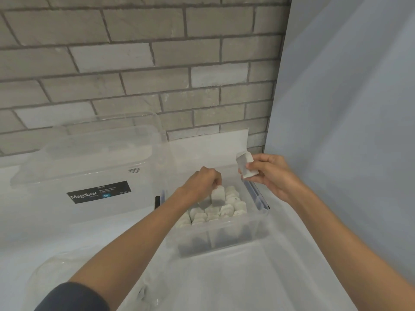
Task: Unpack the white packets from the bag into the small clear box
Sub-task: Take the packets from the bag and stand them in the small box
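The small clear box (pixel 224 241) stands on the white table just right of centre, filled with several white packets (pixel 233 205) set upright in rows. My left hand (pixel 203 182) reaches over the box and pinches one white packet (pixel 218 195) by its top, the packet hanging down among the others. My right hand (pixel 271 173) is raised above the box's far right corner and holds another white packet (pixel 246 164) between thumb and fingers. A crumpled clear plastic bag (pixel 56 279) lies at the lower left, partly hidden by my left arm.
A large clear Megabox storage box (pixel 94 176) with a black label stands left of the small box, its lid (pixel 112 133) leaning behind. A grey brick wall rises behind the table. A plain pale wall panel closes off the right side.
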